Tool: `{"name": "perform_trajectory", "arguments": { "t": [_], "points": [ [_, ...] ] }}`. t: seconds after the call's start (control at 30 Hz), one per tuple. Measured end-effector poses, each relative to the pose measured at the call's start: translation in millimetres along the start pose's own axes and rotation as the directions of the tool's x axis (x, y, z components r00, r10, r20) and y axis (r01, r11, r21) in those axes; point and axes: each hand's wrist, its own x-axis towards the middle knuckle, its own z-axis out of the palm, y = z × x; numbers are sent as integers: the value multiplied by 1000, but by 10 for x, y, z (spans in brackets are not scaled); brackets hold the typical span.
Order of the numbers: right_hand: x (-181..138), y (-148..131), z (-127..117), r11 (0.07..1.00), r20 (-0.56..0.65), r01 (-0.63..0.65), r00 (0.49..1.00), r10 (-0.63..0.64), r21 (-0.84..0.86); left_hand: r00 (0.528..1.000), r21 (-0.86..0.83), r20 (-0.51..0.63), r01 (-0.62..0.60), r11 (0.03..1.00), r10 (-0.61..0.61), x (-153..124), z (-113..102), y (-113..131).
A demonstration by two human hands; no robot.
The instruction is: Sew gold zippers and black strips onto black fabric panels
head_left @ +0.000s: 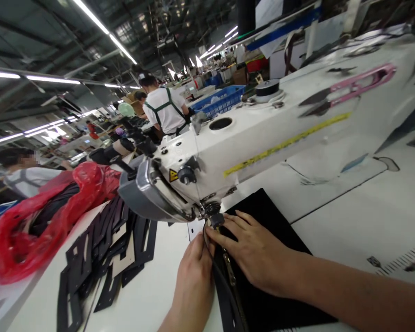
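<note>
A white sewing machine reaches across the view, its head over a black fabric piece on the table. Flat on that fabric, fingers spread, lies my right hand, fingertips close to the presser area. My left hand is at the fabric's left edge, fingers closed beside the needle area at a thin black strip. Its fingertips are partly hidden. Between the hands, a brass-coloured zipper runs down the fabric. The needle itself is hidden by the machine head.
Left on the table lie several dark cut-out pieces, near a red plastic bag. Pink-handled scissors and a black thread bobbin rest on the machine. Behind are a blue basket and a person in a white shirt.
</note>
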Motion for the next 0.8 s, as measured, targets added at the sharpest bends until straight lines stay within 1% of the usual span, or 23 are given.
{"name": "perform_trajectory", "arguments": {
  "t": [0.1, 0.2, 0.33, 0.4, 0.43, 0.57, 0.67, 0.8],
  "points": [
    [-4, -3, 7, 1000, -19, -1, 1000, 1, 15, 1000, 8, -26, -3, 1000, 3, -55, 58, -35],
    [-8, -7, 15, 1000, -34, 1, 999, 0, 22, 999, -25, -31, 38, 999, -39, -119, 110, -70],
    [-19, -6, 30, 1000, -57, -2, 998, 3, 17, 995, -59, 60, 87, 994, -83, -113, 64, -70],
    [-24, -3, 40, 1000, -70, 1, 998, 0, 14, 993, -59, 99, 71, 996, -65, -80, 15, -61],
    [-25, -1, 47, 1000, -76, 6, 997, -5, 11, 994, -59, 101, 55, 997, -49, -63, -4, -57],
    [-21, 8, 86, 999, -117, 32, 993, -33, -9, 1000, -78, 22, 20, 997, -18, -27, -21, -44],
    [-5, 18, 100, 999, -133, 46, 990, -49, -28, 1000, -87, 2, 15, 996, -15, -9, -4, -23],
    [24, 45, 70, 992, -120, 108, 986, -115, -60, 999, -72, -23, 42, 997, -43, 42, 7, 21]
  ]
}}
